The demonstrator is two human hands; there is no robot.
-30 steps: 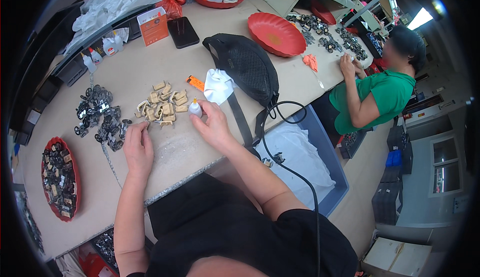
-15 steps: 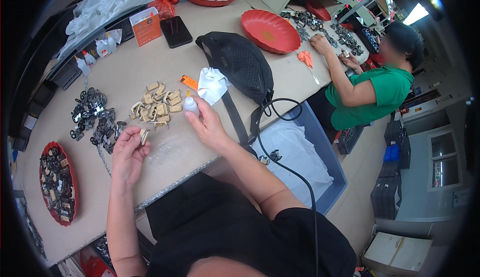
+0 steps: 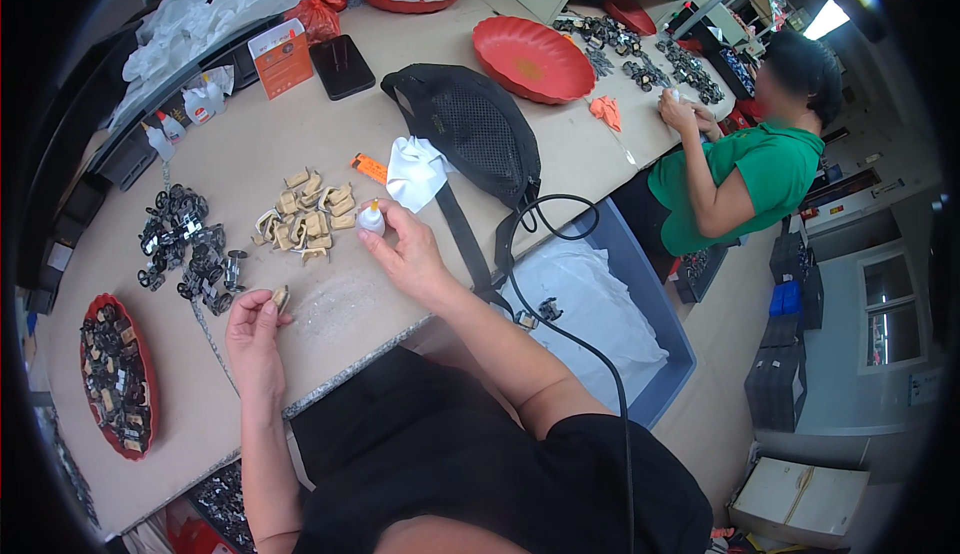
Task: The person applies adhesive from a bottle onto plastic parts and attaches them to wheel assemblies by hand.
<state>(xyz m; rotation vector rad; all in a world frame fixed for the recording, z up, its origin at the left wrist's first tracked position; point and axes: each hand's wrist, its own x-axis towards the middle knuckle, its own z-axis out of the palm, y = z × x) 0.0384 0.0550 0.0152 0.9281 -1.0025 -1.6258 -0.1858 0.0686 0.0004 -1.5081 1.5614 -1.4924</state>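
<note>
My left hand (image 3: pixel 256 336) pinches a small tan part (image 3: pixel 281 300) above the near edge of the table. In my right hand (image 3: pixel 408 250) is a small white squeeze bottle (image 3: pixel 371 218) with a yellowish tip, held upright. Just beyond and between the hands lies a loose pile of tan parts (image 3: pixel 305 216), some with metal bits on them. Left of that pile, black metal-and-plastic parts (image 3: pixel 188 244) are heaped. A white cloth (image 3: pixel 417 176) and an orange strip-shaped object (image 3: pixel 370 167) lie just past the bottle.
A red dish (image 3: pixel 152 404) of assembled parts stands at left. Farther off are a black mesh bag (image 3: pixel 470 129), a phone (image 3: pixel 342 66), an orange-white box (image 3: pixel 281 59) and a red dish (image 3: pixel 535 62). Right of me sits a blue-grey bin (image 3: pixel 680 354); a co-worker in green (image 3: pixel 740 189) works beyond.
My left hand has moved slightly toward me with the tan part, which is now tilted differently. The bottle has shifted slightly left. The co-worker's hands have come together.
</note>
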